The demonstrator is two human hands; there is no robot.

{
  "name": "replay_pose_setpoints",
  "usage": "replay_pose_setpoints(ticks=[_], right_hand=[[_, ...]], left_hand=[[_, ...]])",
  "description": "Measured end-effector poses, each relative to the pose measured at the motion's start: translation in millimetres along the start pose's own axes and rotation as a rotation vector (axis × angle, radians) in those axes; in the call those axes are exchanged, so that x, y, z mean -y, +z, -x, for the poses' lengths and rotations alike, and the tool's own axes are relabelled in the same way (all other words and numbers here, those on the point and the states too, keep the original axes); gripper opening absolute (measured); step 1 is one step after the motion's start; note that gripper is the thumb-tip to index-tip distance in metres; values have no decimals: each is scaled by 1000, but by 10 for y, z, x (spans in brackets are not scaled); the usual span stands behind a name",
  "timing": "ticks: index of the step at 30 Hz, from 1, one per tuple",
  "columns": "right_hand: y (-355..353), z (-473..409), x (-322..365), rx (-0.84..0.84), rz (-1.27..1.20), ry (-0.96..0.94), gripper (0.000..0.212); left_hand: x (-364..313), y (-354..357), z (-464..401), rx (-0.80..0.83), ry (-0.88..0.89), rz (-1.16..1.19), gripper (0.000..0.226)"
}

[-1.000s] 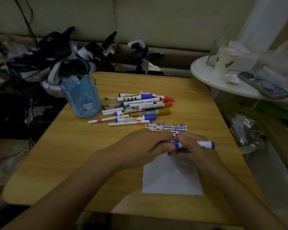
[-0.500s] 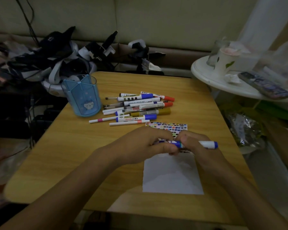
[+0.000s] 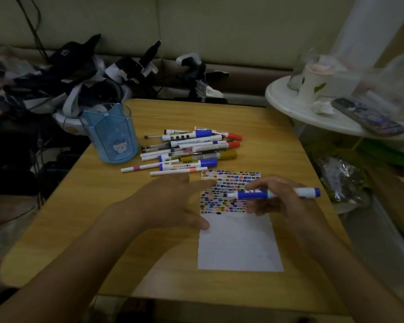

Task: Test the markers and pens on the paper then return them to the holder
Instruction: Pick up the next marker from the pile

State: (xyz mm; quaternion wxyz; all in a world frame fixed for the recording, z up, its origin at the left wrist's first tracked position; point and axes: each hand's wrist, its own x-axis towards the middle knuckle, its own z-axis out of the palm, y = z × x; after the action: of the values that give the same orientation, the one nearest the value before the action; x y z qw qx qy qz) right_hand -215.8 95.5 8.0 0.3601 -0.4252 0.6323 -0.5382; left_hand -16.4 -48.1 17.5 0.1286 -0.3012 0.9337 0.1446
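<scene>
I am gripping a blue marker in my right hand, holding it level above the coloured marks on the paper. My left hand is lying open beside it, fingertips touching the paper's edge. Beyond my left hand, the other pens are lying piled next to the blue holder on the table.
</scene>
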Motion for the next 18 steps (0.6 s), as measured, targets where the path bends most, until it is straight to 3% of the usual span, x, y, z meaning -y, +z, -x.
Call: replay_pose_setpoints(ticks=[5, 9, 18], right_hand=[[39, 8, -32, 14, 122, 11, 24], [127, 11, -162, -61, 178, -1, 13], [285, 99, -355, -172, 301, -80, 12]], left_hand=[[-12, 86, -38, 41, 31, -21, 94], [-20, 115, -50, 51, 27, -35, 98], [-65, 95, -41, 52, 14, -32, 104]])
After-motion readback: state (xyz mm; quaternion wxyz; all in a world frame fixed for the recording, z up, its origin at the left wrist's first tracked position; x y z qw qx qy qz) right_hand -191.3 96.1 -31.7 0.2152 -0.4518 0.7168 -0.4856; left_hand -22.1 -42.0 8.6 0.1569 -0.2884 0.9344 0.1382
